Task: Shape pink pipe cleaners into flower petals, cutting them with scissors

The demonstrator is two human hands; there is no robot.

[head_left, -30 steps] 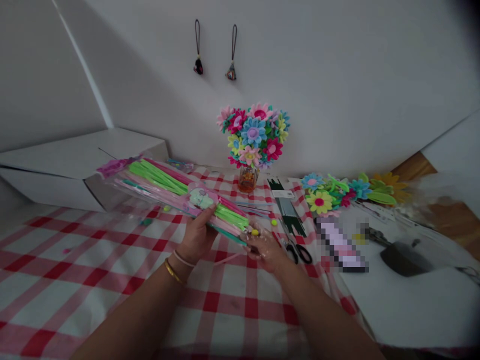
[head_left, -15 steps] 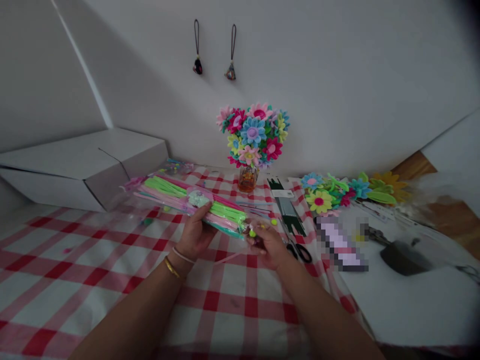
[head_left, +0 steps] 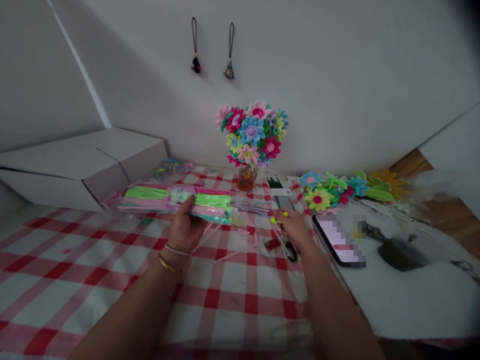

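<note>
My left hand is closed around the lower edge of a clear bag of pipe cleaners, its thumb lying on the front. Green, pink and teal bundles show through the plastic, and the bag lies nearly level above the cloth. To its right, my right hand has its fingers curled together, with small yellow pompoms at the fingertips. Black-handled scissors lie just under that hand, their blades partly hidden. Loose pale pink strips lie on the cloth between the hands.
A glass vase of fuzzy flowers stands at the back. A white box sits at left, more fuzzy flowers at right. A phone, partly pixelated, lies near a dark roll. The red-and-white checked cloth covers the table.
My right hand has moved right, away from the bag's end, to above the scissors. My left hand has carried the bag slightly left and turned it more level.
</note>
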